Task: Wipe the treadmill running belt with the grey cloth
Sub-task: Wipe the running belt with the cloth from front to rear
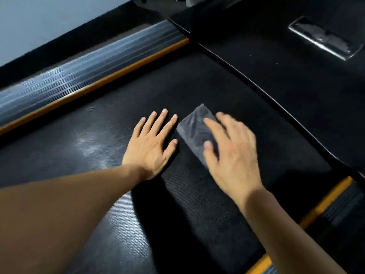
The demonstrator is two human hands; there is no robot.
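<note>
Item 1, running belt point(110, 224): black, fine woven texture, with a pale sheen on the part nearest my left forearm. All other places below are given from this belt.

Item 2, grey cloth point(194, 131): folded to a narrow oblong, lying flat on the belt towards its far end, long side set at a slant. Its near half is covered by my right hand.

Item 3, my right hand point(233, 153): palm down on the cloth, fingers spread and only slightly bent, thumb lying along the cloth's edge. It presses rather than pinches (the hand is blurred, so finer detail of the fingertips I cannot tell).

Item 4, my left hand point(152, 141): flat on the bare belt, fingers wide and straight, holding nothing. Just beside the cloth; whether the thumb touches it I cannot tell.

Item 5, side rail point(65, 84): ribbed grey, with an orange strip point(110, 80) along the belt's left edge. A like strip runs along its right edge.

Item 6, motor cover point(296, 86): black, beyond the belt's far end.
</note>
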